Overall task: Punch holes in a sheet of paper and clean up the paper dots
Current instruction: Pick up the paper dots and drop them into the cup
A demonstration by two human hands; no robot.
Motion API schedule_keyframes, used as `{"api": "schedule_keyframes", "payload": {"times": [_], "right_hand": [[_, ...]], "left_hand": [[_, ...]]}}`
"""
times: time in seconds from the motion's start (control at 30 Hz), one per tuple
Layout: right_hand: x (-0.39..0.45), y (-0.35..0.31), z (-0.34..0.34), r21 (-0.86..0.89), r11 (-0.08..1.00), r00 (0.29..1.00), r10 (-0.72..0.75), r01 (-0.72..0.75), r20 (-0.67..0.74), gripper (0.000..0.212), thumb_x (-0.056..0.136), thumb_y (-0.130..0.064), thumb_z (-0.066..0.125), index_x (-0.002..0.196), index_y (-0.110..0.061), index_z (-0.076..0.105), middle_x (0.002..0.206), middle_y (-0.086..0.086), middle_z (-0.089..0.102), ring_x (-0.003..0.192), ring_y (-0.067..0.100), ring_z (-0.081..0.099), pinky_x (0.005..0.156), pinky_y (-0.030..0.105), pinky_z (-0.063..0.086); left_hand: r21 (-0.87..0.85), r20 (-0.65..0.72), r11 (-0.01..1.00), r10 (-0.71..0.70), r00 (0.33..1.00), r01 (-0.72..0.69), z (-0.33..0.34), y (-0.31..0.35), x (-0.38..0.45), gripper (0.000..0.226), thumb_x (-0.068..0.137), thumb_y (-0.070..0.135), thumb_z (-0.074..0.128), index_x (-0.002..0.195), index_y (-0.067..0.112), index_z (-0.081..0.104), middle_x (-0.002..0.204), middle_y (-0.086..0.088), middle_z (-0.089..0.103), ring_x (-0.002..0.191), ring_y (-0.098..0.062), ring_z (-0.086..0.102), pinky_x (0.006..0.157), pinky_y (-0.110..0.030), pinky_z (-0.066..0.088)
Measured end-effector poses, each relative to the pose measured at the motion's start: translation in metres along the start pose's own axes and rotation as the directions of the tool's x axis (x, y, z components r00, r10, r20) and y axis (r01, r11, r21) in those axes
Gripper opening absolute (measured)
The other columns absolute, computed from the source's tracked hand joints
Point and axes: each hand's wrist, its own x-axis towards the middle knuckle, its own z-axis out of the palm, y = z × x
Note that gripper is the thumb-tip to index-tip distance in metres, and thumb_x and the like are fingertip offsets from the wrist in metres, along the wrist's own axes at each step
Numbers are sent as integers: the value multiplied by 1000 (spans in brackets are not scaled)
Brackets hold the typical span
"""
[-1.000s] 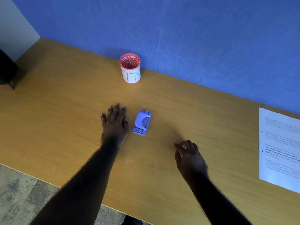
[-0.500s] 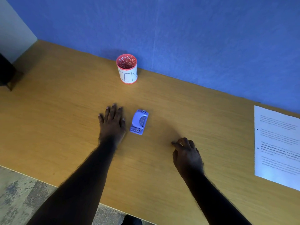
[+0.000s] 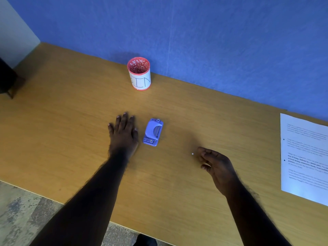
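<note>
A small lilac hole punch (image 3: 153,132) lies on the wooden table (image 3: 71,121), just right of my left hand (image 3: 124,134), which rests flat, palm down, fingers apart. One tiny white paper dot (image 3: 192,153) sits on the wood immediately left of my right hand's fingertips. My right hand (image 3: 216,166) hovers low with the fingers loosely curled and nothing visible in them. A printed sheet of paper (image 3: 305,157) with punched holes along its left edge lies at the far right. A red cup marked "BIN" (image 3: 139,74) stands at the back by the blue wall.
The blue wall (image 3: 195,41) runs along the table's far edge. The table's front edge (image 3: 53,199) crosses the lower left, with patterned floor below. A dark object (image 3: 7,79) stands off the table's left end.
My right hand has drawn back slightly to the right and loosened its fingers, which uncovers a white paper dot on the wood. My left hand stays flat beside the punch.
</note>
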Motion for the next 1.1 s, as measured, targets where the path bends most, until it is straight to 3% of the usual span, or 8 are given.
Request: {"api": "schedule_keyframes", "payload": {"times": [0.03,0.1,0.2,0.27,0.37,0.67,0.87,1.1], "right_hand": [[0,-2,2,-14,1000,1000,-4,4,4,23,94,-13,61,94,-28,79,102,-9,78,98,12,67,72,34,53],[3,-4,6,-313,947,995,-93,77,-39,21,92,-19,65,89,-37,76,100,-14,77,86,3,70,70,31,58],[4,-1,13,-767,617,957,-289,175,-14,13,90,-26,68,99,-33,75,98,-18,71,77,-5,64,66,13,49],[4,4,20,-877,441,932,-361,194,25,19,91,-28,68,109,-25,74,105,-10,71,84,2,64,67,11,47],[4,3,28,-936,313,922,-387,160,28,23,92,-33,66,111,-21,73,111,-4,70,94,12,67,78,26,57],[15,-21,48,-965,256,972,-206,-58,-114,20,94,-25,63,107,-13,70,93,3,74,72,18,69,66,36,63],[26,-35,56,-979,188,978,-177,-80,-114,19,91,-14,67,108,-8,66,78,0,60,67,18,61,55,31,52],[32,-32,58,-977,193,976,-177,-90,-125,19,87,-17,72,104,-9,66,64,-6,48,51,9,48,50,29,46]], "left_hand": [[1,1,1000,-1,1000,1,0,0,0,53,100,27,40,152,17,31,164,-7,18,152,-28,10,121,-54,3],[-1,1,1000,2,1000,-2,1,0,0,53,101,27,40,152,17,31,164,-7,18,152,-28,10,121,-54,3],[-8,-3,1000,0,1000,0,2,-2,0,53,100,27,40,152,17,31,164,-8,19,152,-28,11,121,-54,3],[0,-1,1000,-2,1000,2,3,-2,0,53,100,28,39,152,18,31,164,-7,19,152,-28,11,121,-54,3],[-4,-5,1000,4,1000,-4,3,-2,0,53,100,27,40,151,17,32,164,-7,19,152,-28,11,121,-55,4],[-15,-10,1000,1,1000,-1,3,-2,1,53,99,27,41,151,18,33,164,-6,20,152,-28,12,121,-55,4],[-29,-2,1000,-1,1000,1,2,-2,1,53,100,27,41,151,18,32,164,-6,19,152,-27,11,121,-54,3],[-21,9,1000,-1,1000,1,1,-3,0,53,101,29,38,152,19,29,165,-4,16,152,-25,7,122,-53,2]]}}
